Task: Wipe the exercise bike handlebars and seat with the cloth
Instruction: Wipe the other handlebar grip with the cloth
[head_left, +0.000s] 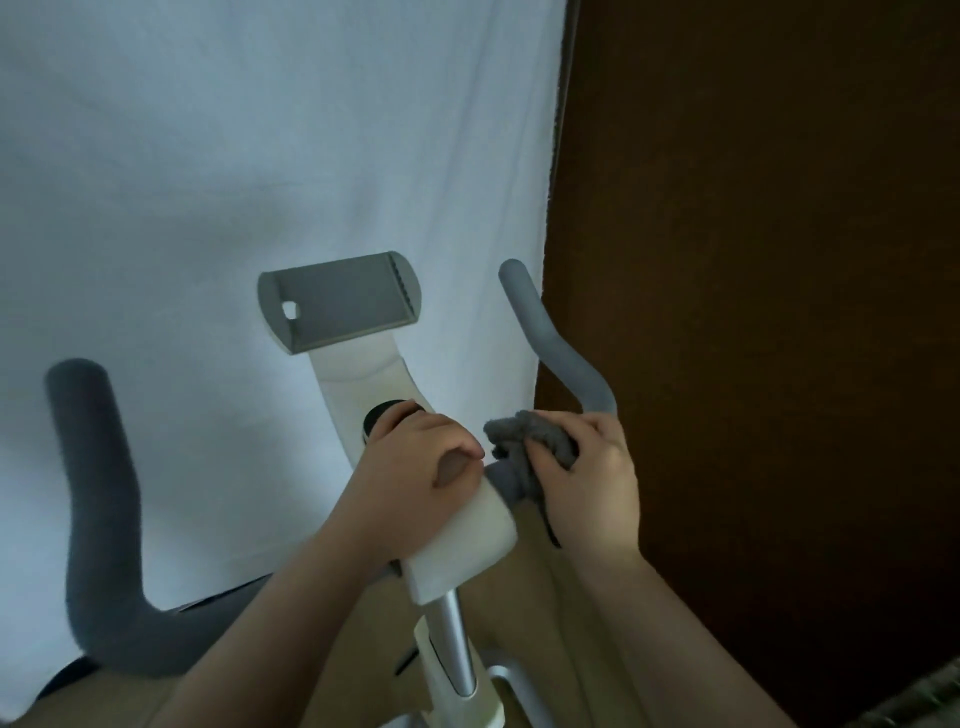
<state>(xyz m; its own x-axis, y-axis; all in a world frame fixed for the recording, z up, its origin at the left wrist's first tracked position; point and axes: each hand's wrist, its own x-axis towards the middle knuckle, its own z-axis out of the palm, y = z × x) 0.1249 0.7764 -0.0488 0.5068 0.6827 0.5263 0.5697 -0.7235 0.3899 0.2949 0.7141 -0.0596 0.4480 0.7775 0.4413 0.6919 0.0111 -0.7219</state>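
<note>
1. The right hand (587, 467) grasps a crumpled grey cloth (524, 447), fingers curled round it, and presses it against the inner end of the right handlebar (558, 343), close to where that bar meets the white centre block (467, 540).
2. The cloth is bunched on top of the bar's near end, with one loose strip hanging down on the near side, below the hand.
3. The left hand (415, 457) rests on the white centre block with its fingers curled over the top edge and its thumb lying along the block's near face; its grip is closed on the block.
4. The two hands lie just beside each other, the left one's knuckles almost touching the cloth.
5. A black round knob (382, 415) sits on the white stem, just at the far side of the left hand's fingers.
6. The right handlebar, pale grey, rises from the cloth and bends away to the far side, ending in a rounded tip.
7. The left handlebar (98, 519), darker grey, curves up at the far left, well apart from both hands.
8. A grey device tray (337, 306) stands on the stem, far of the knob.
9. A white sheet (234, 156) hangs behind the bike; a dark brown panel (753, 260) is to the right.
10. A silver post (457, 644) runs down from the centre block.
11. The seat is out of view.
</note>
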